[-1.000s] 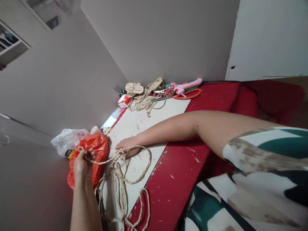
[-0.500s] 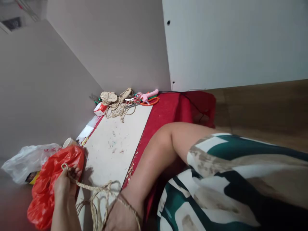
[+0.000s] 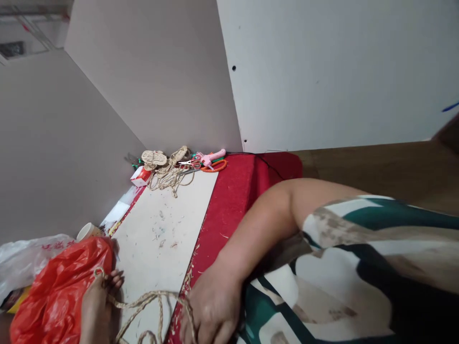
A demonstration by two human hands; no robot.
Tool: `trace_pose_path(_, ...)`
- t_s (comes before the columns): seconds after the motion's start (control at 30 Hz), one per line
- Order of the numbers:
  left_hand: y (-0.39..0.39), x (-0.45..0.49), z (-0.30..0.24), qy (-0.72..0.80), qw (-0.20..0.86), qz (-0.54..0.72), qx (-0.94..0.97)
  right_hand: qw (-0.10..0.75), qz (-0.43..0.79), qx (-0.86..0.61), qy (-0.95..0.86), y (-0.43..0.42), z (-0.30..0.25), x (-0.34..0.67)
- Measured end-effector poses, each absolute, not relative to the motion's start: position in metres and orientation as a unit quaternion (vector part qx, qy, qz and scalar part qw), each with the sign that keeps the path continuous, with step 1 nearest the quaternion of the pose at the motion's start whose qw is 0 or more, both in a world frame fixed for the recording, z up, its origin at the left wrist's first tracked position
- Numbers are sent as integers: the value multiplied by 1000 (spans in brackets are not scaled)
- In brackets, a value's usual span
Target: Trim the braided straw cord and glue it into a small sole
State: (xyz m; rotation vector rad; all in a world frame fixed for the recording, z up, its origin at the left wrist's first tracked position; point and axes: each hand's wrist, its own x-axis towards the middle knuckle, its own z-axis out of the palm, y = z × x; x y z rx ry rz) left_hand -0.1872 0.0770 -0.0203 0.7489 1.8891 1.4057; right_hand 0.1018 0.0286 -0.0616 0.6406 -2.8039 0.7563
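Observation:
At the lower left, my left hand (image 3: pixel 96 306) pinches a tan braided cord (image 3: pixel 138 302) near one end, where a small loop pokes up above the thumb. The cord runs from there across to my right hand (image 3: pixel 213 306), which is curled with its knuckles up at the table's front edge. A strand passes over the back of its fingers, and the fingertips are partly cut off by the frame's bottom. Slack lengths of cord hang between both hands over a pale board (image 3: pixel 161 248). Behind my left hand lies a red plastic bag (image 3: pixel 64 286).
Tan cord coils (image 3: pixel 154 158), a pink glue gun (image 3: pixel 211 158), orange-handled scissors (image 3: pixel 215 166) and a red-and-white box (image 3: pixel 141 177) sit at the far end. A paper cup (image 3: pixel 89 231) and a clear plastic bag (image 3: pixel 32 255) are at left. Scraps litter the red cloth (image 3: pixel 233 196).
My right hand has moved right, away from my left hand, and the cord between them is more spread out. The view has shifted, so the table items appear lower and further left.

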Motion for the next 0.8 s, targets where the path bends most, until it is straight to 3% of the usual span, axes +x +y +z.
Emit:
trace_pose_path(0.1, 74, -188, -29, 719, 309, 537, 315, 170, 194, 176, -950, 40, -52, 153)
trace_pose_path(0.23, 68, -185, -36, 722, 264, 529, 358, 249, 196, 3, -948, 51, -39, 203)
trace_pose_path(0.67, 61, -174, -32, 804, 62, 376, 456, 204, 55, -115, -971, 124, 6, 220)
trace_pose_path(0.8, 65, -184, -37, 838, -4, 265, 477, 234, 23, -273, -933, 162, 6, 264)
